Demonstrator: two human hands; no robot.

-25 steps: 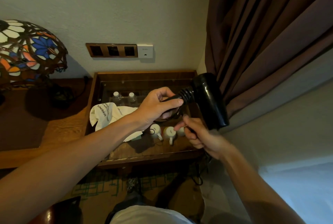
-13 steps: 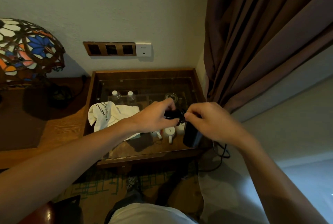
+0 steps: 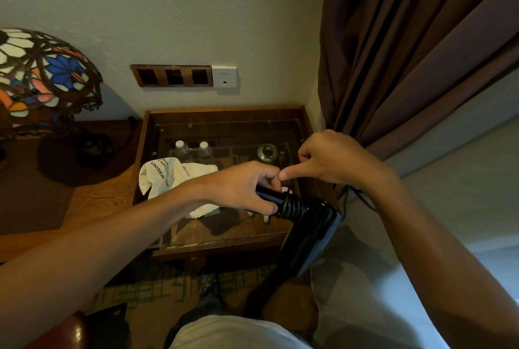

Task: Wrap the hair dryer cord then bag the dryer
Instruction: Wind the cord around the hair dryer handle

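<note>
Hair dryer (image 3: 309, 239) is in the air in front of me, over the front right corner of the glass-topped cabinet (image 3: 224, 112). Black body, barrel pointing down toward the floor, handle angled up-left. Cord (image 3: 293, 205) is coiled in several tight turns around the handle where it meets the body. A loose length of cord (image 3: 362, 197) trails down to the right under my wrist.

My left hand (image 3: 247, 185) is clenched around the handle, fingers curled under it, just left of the coils. My right hand (image 3: 331, 157) is above the dryer, fingers curled in, thumb stuck out left and touching my left index finger. Can't tell whether the right hand actually has cord pinched; nothing visible in the fist.

White drawstring bag (image 3: 168, 177) printed UNISKIN lies crumpled on the glass top, left of my left hand, partly hidden by my forearm.

Under the glass: 2 water bottles (image 3: 193, 149) and 1 round metal tin (image 3: 267, 152). Wall behind has a brown 3-gang switch panel (image 3: 172, 76) with a white socket (image 3: 224, 79) touching its right edge. Stained-glass lamp (image 3: 42, 76) on the desk far left. Brown curtain (image 3: 407, 48) hangs to the right.
</note>
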